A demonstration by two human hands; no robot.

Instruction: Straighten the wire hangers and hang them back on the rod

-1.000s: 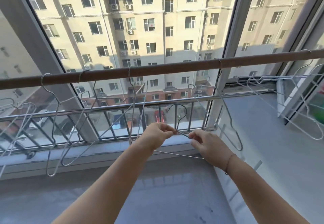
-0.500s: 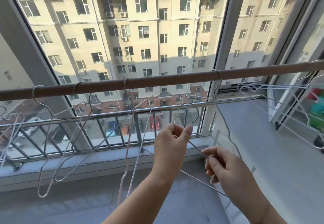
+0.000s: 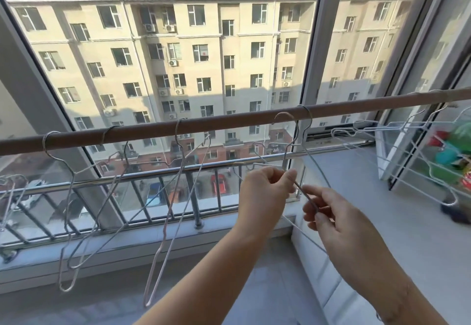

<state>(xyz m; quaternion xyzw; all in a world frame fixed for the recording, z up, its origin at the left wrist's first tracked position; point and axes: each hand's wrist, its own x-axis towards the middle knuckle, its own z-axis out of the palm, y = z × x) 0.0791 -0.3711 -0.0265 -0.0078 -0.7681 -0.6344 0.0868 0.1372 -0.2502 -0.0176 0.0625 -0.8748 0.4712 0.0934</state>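
Observation:
A brown rod (image 3: 229, 122) runs across the window from lower left to upper right. Several bent white wire hangers (image 3: 175, 210) dangle from it on the left and middle. I hold one wire hanger (image 3: 290, 144) just under the rod, its hook rising close to the rod's underside. My left hand (image 3: 265, 192) pinches the hanger's neck below the hook. My right hand (image 3: 331, 220) grips its sloping arm lower down to the right.
A metal railing (image 3: 153, 178) stands behind the glass below the rod. More hangers (image 3: 382, 133) lie nearly flat off the rod at the right, beside an open window frame (image 3: 397, 169) and colourful objects (image 3: 453, 151). A white sill (image 3: 382, 210) spreads at right.
Both hands have lifted the hanger up and to the right, bringing its hook from railing height to just beneath the rod. The view has tilted upward.

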